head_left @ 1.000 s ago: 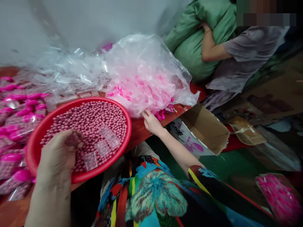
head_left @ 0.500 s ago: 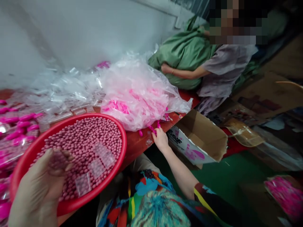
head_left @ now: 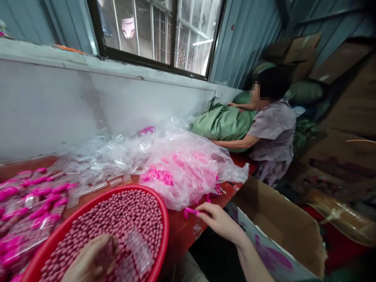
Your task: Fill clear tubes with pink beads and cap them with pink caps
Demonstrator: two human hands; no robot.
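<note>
A bright pink bit (head_left: pixel 190 212) pokes out sideways from the right hand (head_left: pixel 223 225), near the red bowl (head_left: pixel 165 231). The bowl holds lots of round pink beads (head_left: pixel 132 207) — clear boxes (head_left: pixel 139 250) lie on them, and another, mostly hidden, is in the left hand (head_left: pixel 91 258).

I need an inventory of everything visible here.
Basin: one, red, front left
Beads: countless, pink, inside basin
Pink-capped containers: many, clear, left
Clear containers: many, colourless, behind basin
Plastic bag: one, translucent, centre
Cardboard box: one, brown inside, right
Sacks: several, green, beyond bag
Cartons: several, brown, upper right
Table: one, reddish, under basin
Window: one, dark frame, rear
Person: one, greyish shirt, beside sacks
Small piece: one, pink, beside bag
Left hand: one, bare, over beads
Right hand: one, bare, holding piece
</note>
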